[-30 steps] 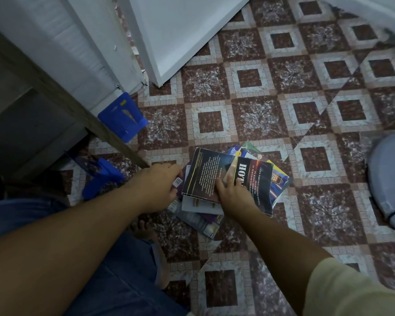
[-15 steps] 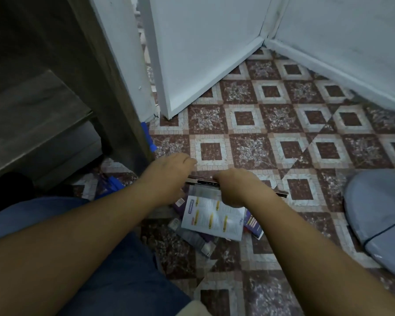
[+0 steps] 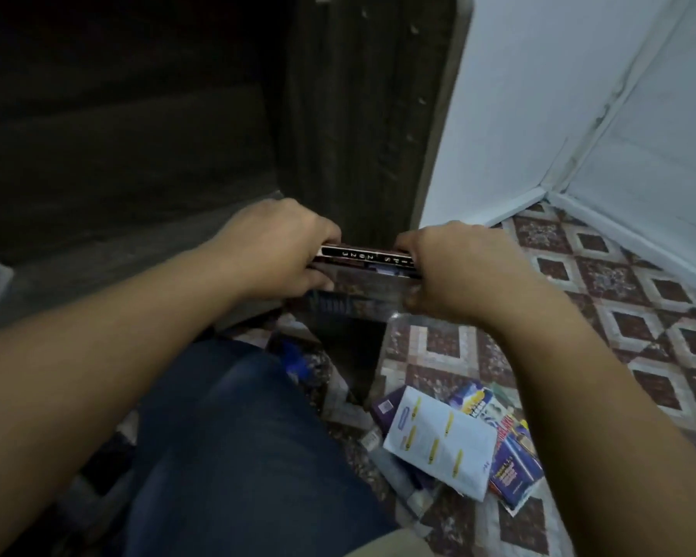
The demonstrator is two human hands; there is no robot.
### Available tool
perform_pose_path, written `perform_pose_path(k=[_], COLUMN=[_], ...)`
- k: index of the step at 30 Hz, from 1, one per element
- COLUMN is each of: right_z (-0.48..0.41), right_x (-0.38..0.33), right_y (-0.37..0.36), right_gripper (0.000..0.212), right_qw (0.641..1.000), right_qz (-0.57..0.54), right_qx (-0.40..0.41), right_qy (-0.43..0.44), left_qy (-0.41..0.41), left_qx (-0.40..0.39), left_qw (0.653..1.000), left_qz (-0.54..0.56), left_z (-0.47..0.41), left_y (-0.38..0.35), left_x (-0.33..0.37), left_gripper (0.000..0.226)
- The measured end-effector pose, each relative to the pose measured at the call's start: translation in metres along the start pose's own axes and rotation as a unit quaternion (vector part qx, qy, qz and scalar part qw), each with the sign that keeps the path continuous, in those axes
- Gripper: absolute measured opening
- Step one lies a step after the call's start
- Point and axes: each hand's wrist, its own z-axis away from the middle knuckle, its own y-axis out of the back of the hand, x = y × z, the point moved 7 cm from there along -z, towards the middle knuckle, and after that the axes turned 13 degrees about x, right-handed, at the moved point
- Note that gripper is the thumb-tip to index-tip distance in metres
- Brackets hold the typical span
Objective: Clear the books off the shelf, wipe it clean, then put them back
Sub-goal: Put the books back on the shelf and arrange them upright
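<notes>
Put-back step, prob.: a thin stack of paperbacks (image 3: pixel 365 257) w/ black, white-lettered spine is gripped at both ends, left hand (image 3: pixel 282 251) and right hand (image 3: pixel 457 273) curled round it, just off the near edge of the dark wooden shelf (image 3: pixel 137 243). Next it must be slid in level; more glossy books (image 3: pixel 447 444) are left on the floor (image 3: pixel 627 315), near right.

Book stack (image 3: pixel 368 261) between left hand (image 3: pixel 276 245) and right hand (image 3: pixel 455 271), in front of shelf unit side panel (image 3: pixel 362 114). Loose books (image 3: pixel 455 440) on floor (image 3: pixel 635 299) below, right of knee (image 3: pixel 238 444). Wall (image 3: pixel 539 94) right of panel.
</notes>
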Motion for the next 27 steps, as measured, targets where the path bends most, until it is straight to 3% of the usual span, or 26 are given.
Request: perform_pose_path(k=[3, 10, 19, 25, 27], right_z=[-0.021, -0.077, -0.137, -0.146, -0.156], right_x=[-0.04, -0.155, -0.254, -0.271, -0.274], right_y=[0.02, 0.039, -0.015, -0.082, -0.102], right_gripper=[0.019, 0.023, 0.027, 0.04, 0.041], right_qw=[0.996, 0.972, 0.931, 0.923, 0.939], right_qz=[0.045, 0.024, 0.017, -0.075, -0.079], right_qx=[0.065, 0.193, 0.285, 0.281, 0.227], right_qy=[0.034, 0.134, 0.227, 0.252, 0.246], left_qy=[0.044, 0.206, 0.293, 0.285, 0.29], left_qx=[0.049, 0.111, 0.204, 0.241, 0.22], left_qw=[0.997, 0.965, 0.923, 0.907, 0.912], left_qz=[-0.041, -0.117, -0.144, -0.193, -0.188], left_z=[0.032, 0.119, 0.194, 0.205, 0.203], left_y=[0.034, 0.074, 0.034, -0.023, -0.042], left_x=[-0.043, -0.138, -0.22, -0.238, -0.247], left_gripper=[0.027, 0.026, 0.023, 0.028, 0.033])
